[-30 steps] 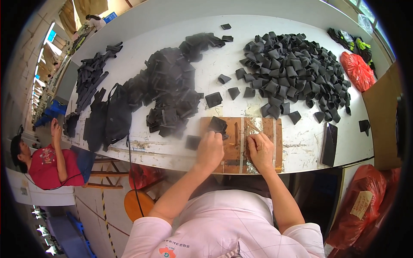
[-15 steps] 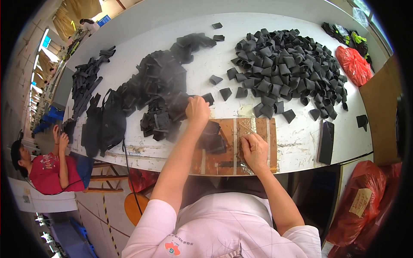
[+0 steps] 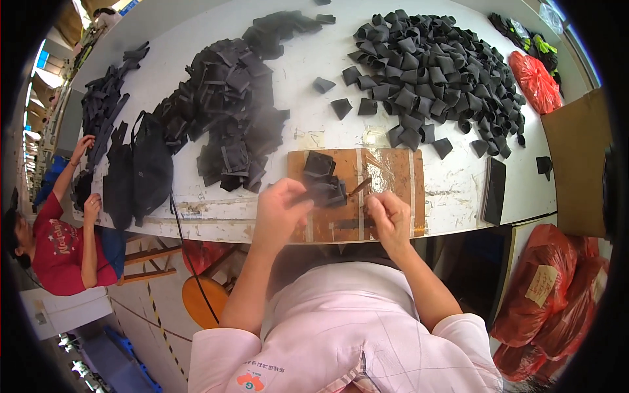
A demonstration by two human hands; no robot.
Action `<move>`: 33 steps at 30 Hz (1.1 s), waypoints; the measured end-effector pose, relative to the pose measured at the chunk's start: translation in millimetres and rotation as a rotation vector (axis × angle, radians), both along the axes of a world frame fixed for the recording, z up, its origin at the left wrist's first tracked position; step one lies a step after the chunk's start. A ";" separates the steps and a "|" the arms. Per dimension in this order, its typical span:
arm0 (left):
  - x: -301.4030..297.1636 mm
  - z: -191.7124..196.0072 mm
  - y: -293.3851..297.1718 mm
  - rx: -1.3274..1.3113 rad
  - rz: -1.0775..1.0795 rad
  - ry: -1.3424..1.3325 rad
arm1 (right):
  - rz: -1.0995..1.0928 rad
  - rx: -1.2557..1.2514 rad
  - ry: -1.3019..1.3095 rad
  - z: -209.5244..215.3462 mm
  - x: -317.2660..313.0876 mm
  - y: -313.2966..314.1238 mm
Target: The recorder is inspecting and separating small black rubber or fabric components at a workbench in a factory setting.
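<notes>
My left hand (image 3: 283, 213) is over the left part of a brown taped board (image 3: 409, 171). Its thumb and fingers close around a blurred black fabric piece (image 3: 313, 194). Other small black pieces (image 3: 319, 164) lie on the board just beyond those fingers. To the right, my right hand (image 3: 391, 219) is closed with the fingertips pinched; what they hold, if anything, is hidden. Between the hands, a thin brown stick (image 3: 361, 187) slants over the board beside the black pieces.
A heap of black fabric pieces (image 3: 229, 85) spreads at left, with a black bag (image 3: 152, 170) beside it. Black folded loops (image 3: 439, 72) pile up at far right. A dark flat box (image 3: 495, 191) and red plastic bag (image 3: 536, 82) are at right. Another person (image 3: 62, 245) works at left.
My left hand has come back from the fabric heap to the board, nearer to me. My right hand stays over the board. The view has shifted, and the other person's arm now reaches out.
</notes>
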State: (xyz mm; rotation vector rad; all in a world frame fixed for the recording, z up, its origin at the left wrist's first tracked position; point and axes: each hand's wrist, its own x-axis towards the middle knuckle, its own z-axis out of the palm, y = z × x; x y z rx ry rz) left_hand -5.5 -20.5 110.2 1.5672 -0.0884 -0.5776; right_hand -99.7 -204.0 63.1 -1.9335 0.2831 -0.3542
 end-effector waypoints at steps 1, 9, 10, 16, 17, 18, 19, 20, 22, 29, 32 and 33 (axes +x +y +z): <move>-4.9 0.7 0.9 -0.026 -0.067 0.075 | 0.080 0.158 0.045 9.5 -6.9 6.4; -36.2 4.8 -20.3 -0.166 -0.092 0.156 | 0.181 0.328 0.044 40.0 0.6 26.9; -39.0 0.3 -24.9 -0.137 0.022 0.036 | 0.095 0.045 -0.039 41.4 -0.4 26.9; -37.7 20.2 -34.0 -0.179 0.070 0.160 | 0.073 -0.765 -0.323 60.8 1.8 16.1; -35.3 19.6 -35.2 -0.180 0.072 0.163 | 0.076 -0.765 -0.321 60.9 1.8 14.3; -33.3 18.4 -36.3 -0.143 0.040 0.188 | 0.088 -0.822 -0.332 60.5 1.7 12.4; -31.7 18.0 -37.1 -0.104 0.007 0.212 | 0.099 -0.877 -0.343 60.1 1.7 10.9; -30.7 18.3 -38.4 -0.103 0.008 0.213 | 0.101 -0.876 -0.342 59.7 1.2 9.6; -29.6 18.5 -40.9 -0.103 0.040 0.279 | 0.117 -0.972 -0.313 58.6 0.0 8.0; -35.8 12.5 -43.3 -0.111 -0.042 0.035 | 0.131 -0.111 0.074 76.5 -0.5 6.3; -42.1 7.4 -47.1 -0.098 -0.014 -0.085 | 0.092 -0.082 0.046 67.9 -0.8 6.6; -44.7 7.2 -49.3 -0.099 -0.016 -0.090 | 0.089 -0.083 0.042 66.9 0.3 6.9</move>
